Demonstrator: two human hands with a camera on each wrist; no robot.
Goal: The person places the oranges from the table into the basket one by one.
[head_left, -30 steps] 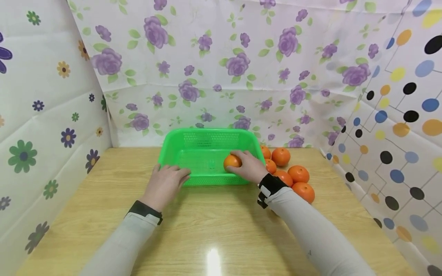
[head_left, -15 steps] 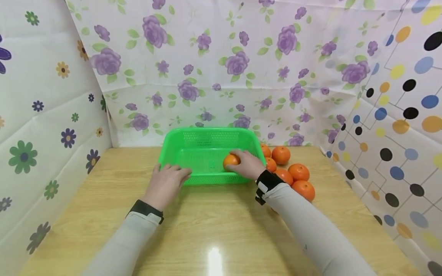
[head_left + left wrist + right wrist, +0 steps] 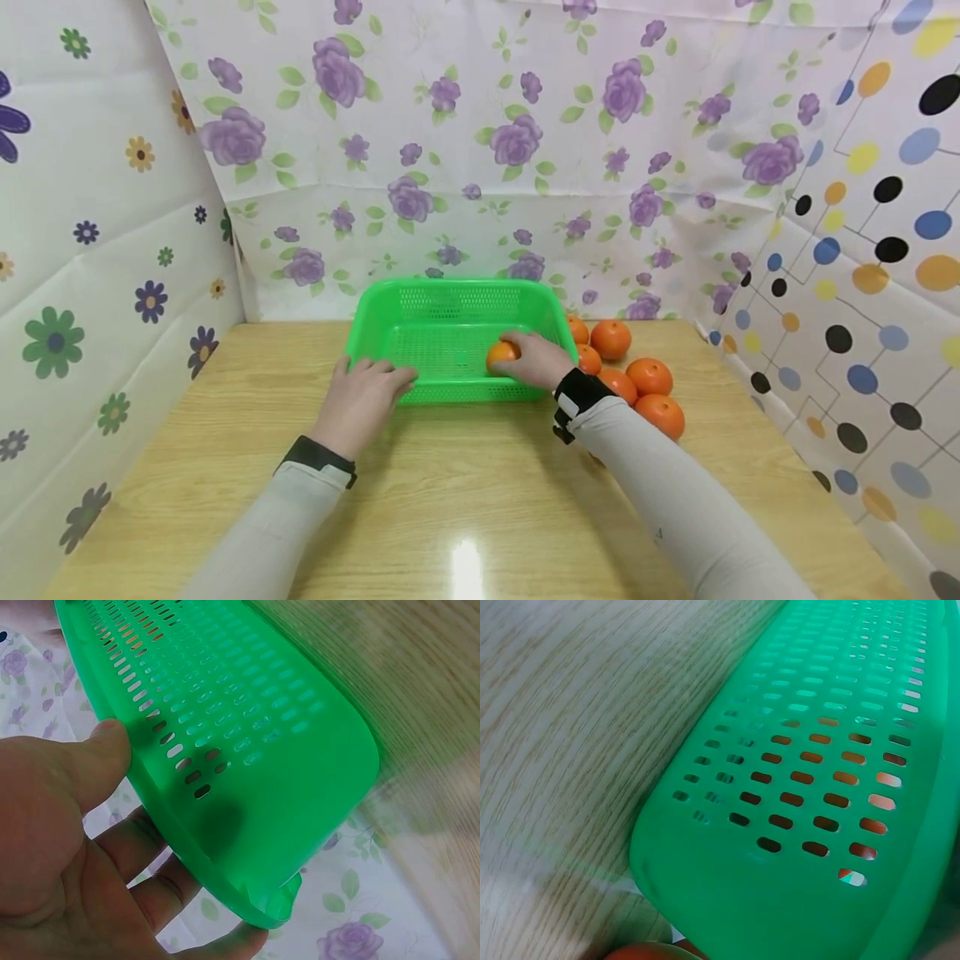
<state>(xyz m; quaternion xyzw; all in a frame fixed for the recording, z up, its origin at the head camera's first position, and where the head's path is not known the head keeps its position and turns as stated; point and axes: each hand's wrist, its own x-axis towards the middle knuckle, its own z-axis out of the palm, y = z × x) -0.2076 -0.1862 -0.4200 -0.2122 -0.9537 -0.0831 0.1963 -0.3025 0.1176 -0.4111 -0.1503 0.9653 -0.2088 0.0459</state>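
In the head view a green plastic basket (image 3: 450, 390) with perforated sides stands at the back of the table. My right hand (image 3: 542, 361) reaches over its front right rim and grips a mandarin orange (image 3: 500, 357) low inside. Orange colour shows through the holes of the basket wall (image 3: 705, 892) in the right wrist view, where the hand itself is hidden. At the front left corner my left hand (image 3: 362, 402) holds the basket's rim. The left wrist view shows its thumb (image 3: 111, 754) against the rim and the other fingers curled beyond it.
Several mandarin oranges (image 3: 649, 377) lie on the table just right of the basket, partly behind the right wrist. The wooden table (image 3: 442, 492) spreads out in front. Floral cloth (image 3: 450, 167) hangs behind, with patterned cloth (image 3: 847, 275) along both sides.
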